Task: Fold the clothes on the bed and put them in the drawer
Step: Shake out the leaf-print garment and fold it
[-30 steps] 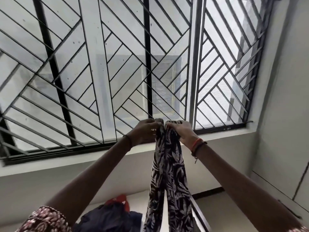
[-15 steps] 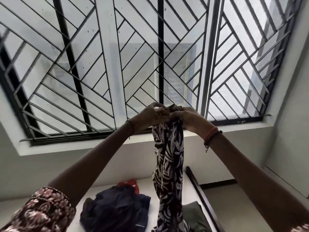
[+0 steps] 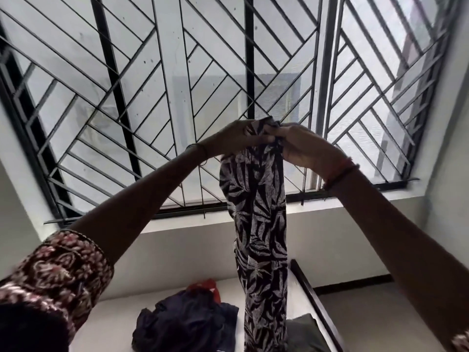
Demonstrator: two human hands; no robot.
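Observation:
A black-and-white leaf-print garment [image 3: 258, 224] hangs straight down from both raised hands in front of the window. My left hand [image 3: 233, 138] grips its top edge from the left, and my right hand [image 3: 302, 146] grips the same edge from the right, the two hands almost touching. Below, on the white bed [image 3: 111, 316], lies a crumpled dark navy garment [image 3: 187, 323] with a red piece [image 3: 205, 287] behind it. A dark green garment [image 3: 304, 331] lies at the bed's right side, partly behind the hanging cloth. No drawer is in view.
A large window with a black diagonal grille [image 3: 177, 97] fills the wall behind the bed. The bed's dark wooden side rail [image 3: 317, 306] runs along its right edge, with bare floor [image 3: 380, 321] beyond it and a white wall on the right.
The view has tilted down, showing more of the bed and the clothes on it. Both hands still hold the print garment's top, now bunched closer together and higher in the frame.

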